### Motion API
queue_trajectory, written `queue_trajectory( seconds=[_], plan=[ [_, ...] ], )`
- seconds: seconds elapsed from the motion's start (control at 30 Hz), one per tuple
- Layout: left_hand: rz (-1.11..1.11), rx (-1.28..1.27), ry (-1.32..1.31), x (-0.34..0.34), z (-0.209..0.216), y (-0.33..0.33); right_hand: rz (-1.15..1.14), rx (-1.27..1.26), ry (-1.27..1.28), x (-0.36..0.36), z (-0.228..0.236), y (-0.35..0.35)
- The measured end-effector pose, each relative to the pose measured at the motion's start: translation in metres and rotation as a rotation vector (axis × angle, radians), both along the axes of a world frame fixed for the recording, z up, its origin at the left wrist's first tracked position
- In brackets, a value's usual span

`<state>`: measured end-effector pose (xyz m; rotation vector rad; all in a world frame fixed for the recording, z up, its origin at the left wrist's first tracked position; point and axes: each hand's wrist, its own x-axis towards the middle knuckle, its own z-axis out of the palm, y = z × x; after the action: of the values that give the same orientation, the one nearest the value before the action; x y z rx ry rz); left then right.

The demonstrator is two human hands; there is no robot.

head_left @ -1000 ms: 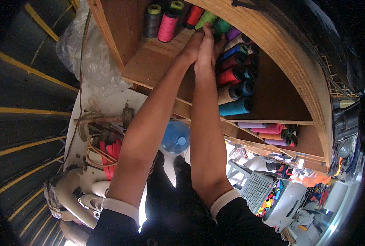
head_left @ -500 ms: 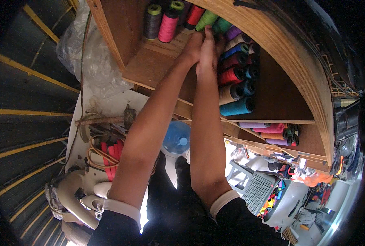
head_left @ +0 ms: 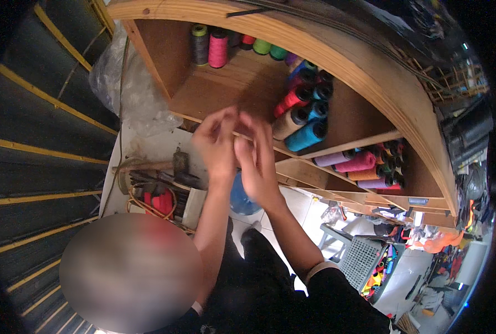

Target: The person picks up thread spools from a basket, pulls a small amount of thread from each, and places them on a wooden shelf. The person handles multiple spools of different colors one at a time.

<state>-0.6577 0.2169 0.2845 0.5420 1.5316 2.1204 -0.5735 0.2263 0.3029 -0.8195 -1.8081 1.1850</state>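
My left hand (head_left: 217, 147) and my right hand (head_left: 256, 161) are raised close together before the front edge of a wooden shelf (head_left: 226, 94). Their fingers are bent, apart and slightly blurred, and I see nothing held in either. Inside the shelf, a grey thread spool (head_left: 200, 47) and a pink thread spool (head_left: 218, 51) stand upright at the back left. Red and green spools line the back beside them. Nearest my right hand lie a tan spool (head_left: 288, 125) and a turquoise spool (head_left: 306, 137), in a stack with red and blue ones.
A lower compartment holds more spools, among them a pink one (head_left: 355, 163). Below my hands sits a blue water jug (head_left: 242, 201). Clear plastic sheeting (head_left: 139, 100) hangs left of the shelf. A grey perforated crate (head_left: 360, 255) is at the lower right. A blurred oval covers the lower left.
Both hands have drawn back from the spools deep in the shelf to just outside its front edge, and their fingers have spread. The view has shifted too.
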Motion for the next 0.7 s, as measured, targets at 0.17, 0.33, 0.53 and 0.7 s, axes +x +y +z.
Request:
queue_trajectory(
  seconds=[0.17,0.33,0.53,0.7],
  plan=[
    [0.11,0.048,-0.004,0.053,-0.001,-0.04,0.271,-0.046,-0.326,0.135,-0.018,-0.047],
    [-0.054,-0.168,-0.001,0.152,-0.086,-0.069,0.0,-0.234,-0.528,0.275,-0.108,-0.091],
    [-0.996,-0.538,0.5,0.303,-0.225,-0.154,-0.339,-0.674,-0.957,0.487,-0.244,-0.223],
    [-1.612,-0.626,0.557,0.391,-0.282,-0.2,-0.607,-0.8,-0.71,0.602,-0.251,-0.305]
  ],
)
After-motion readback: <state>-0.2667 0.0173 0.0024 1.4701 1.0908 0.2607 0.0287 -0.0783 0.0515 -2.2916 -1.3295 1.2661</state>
